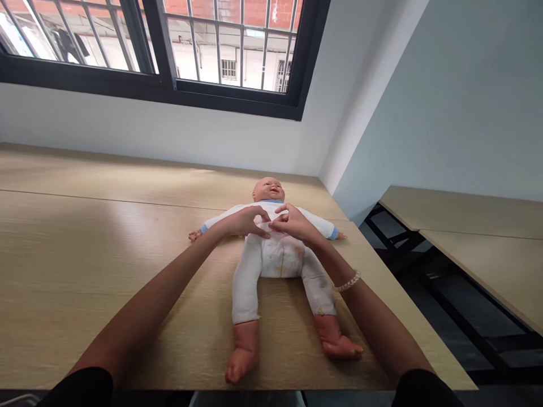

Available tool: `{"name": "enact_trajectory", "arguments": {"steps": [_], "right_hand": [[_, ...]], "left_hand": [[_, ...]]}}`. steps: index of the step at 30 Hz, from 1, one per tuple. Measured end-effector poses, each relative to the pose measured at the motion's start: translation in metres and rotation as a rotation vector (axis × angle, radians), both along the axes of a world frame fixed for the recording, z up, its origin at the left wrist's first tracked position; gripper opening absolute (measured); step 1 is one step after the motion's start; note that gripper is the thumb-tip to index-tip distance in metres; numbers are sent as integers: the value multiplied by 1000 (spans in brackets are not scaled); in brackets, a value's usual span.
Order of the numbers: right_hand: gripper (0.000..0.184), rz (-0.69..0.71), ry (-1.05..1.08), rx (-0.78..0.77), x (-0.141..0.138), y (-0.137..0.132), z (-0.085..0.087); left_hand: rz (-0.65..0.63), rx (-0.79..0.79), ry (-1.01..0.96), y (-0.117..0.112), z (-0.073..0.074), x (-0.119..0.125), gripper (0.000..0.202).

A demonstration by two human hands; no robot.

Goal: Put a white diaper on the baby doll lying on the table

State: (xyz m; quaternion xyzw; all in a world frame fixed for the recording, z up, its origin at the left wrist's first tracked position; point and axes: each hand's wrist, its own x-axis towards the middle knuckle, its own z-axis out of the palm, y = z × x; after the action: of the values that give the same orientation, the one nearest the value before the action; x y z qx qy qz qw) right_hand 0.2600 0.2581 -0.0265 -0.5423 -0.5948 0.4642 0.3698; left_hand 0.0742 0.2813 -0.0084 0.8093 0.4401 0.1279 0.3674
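Observation:
A baby doll (275,254) lies on its back on the wooden table (85,254), head toward the wall, bare feet toward me. It wears a white romper (258,265) with blue cuffs and collar. My left hand (244,221) and my right hand (292,223) meet over the doll's chest. Both pinch the front of the romper with curled fingers. A bead bracelet (347,281) sits on my right wrist.
A black-framed barred window (169,51) runs along the wall behind the table. To the right is a gap with dark metal framing (424,271), then a second wooden table (466,226). The table's near edge is just below the doll's feet.

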Motion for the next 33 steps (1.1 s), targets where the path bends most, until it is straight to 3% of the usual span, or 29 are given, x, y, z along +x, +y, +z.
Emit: {"name": "enact_trajectory", "arguments": {"steps": [4, 10, 15, 21, 24, 28, 33], "right_hand": [[41, -15, -12, -46, 4, 1, 2], [50, -30, -97, -95, 9, 9, -4], [49, -42, -109, -25, 10, 15, -11], [36, 107, -94, 1, 40, 17, 4], [28, 170, -244, 86, 56, 18, 11], [21, 360, -329, 59, 56, 17, 13], [17, 297, -446, 76, 41, 9, 16]], "left_hand": [[6, 13, 77, 6, -5, 0, 55], [-51, 29, 44, 10, -10, -2, 51], [-167, 322, 92, 8, -8, 0, 31], [-268, 373, 220, 0, -2, 1, 21], [-274, 386, 218, -2, -1, 0, 21], [-241, 386, 167, 0, -6, 1, 22], [-113, 319, 122, 0, -11, 9, 20]]}}
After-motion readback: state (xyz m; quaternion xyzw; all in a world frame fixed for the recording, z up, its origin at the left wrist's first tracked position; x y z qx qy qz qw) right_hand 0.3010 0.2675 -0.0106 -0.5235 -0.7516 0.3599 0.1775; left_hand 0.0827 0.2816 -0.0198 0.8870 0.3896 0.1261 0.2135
